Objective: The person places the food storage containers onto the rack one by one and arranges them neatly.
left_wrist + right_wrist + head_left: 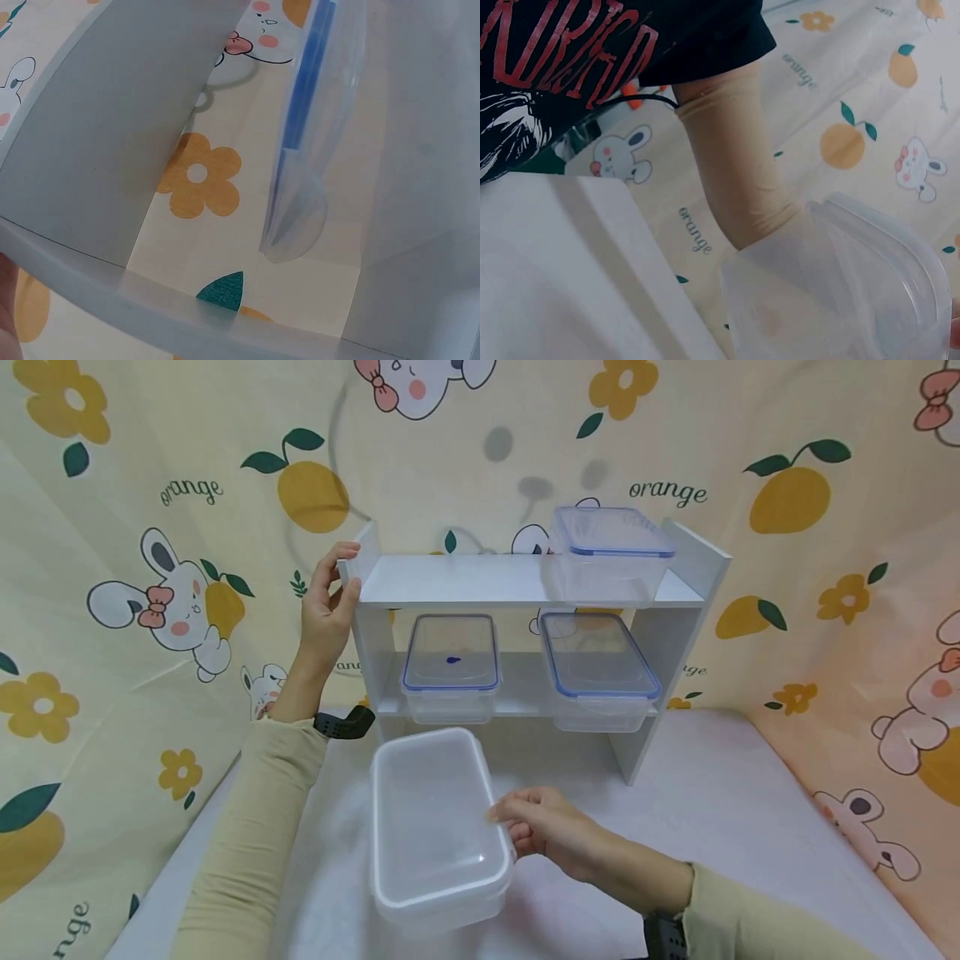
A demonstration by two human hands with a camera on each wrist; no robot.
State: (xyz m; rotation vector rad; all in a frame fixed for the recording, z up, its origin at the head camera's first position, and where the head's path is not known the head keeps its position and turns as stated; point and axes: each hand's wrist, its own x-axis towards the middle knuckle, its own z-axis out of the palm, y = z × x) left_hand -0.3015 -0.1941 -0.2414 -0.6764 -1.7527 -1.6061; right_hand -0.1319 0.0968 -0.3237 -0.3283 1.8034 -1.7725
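Note:
My right hand (555,831) pinches the right edge of a clear plastic food container with a frosted white lid (435,814), thumb on top and fingers curled below. The container is tilted in front of a white two-tier shelf (457,578), and the right wrist view shows its translucent wall (772,307) close up. My left hand (327,610) grips the upper left side panel of the shelf, with thumb and fingers at its front edge. In the left wrist view, a blue-rimmed container (306,82) stands between the shelf's boards.
On the top board, at the right, sits a blue-rimmed clear container (611,568). Two more, a left one (450,668) and a right one (600,668), rest on the middle board and overhang its front. Patterned cloth (465,460) hangs behind the white table (697,810).

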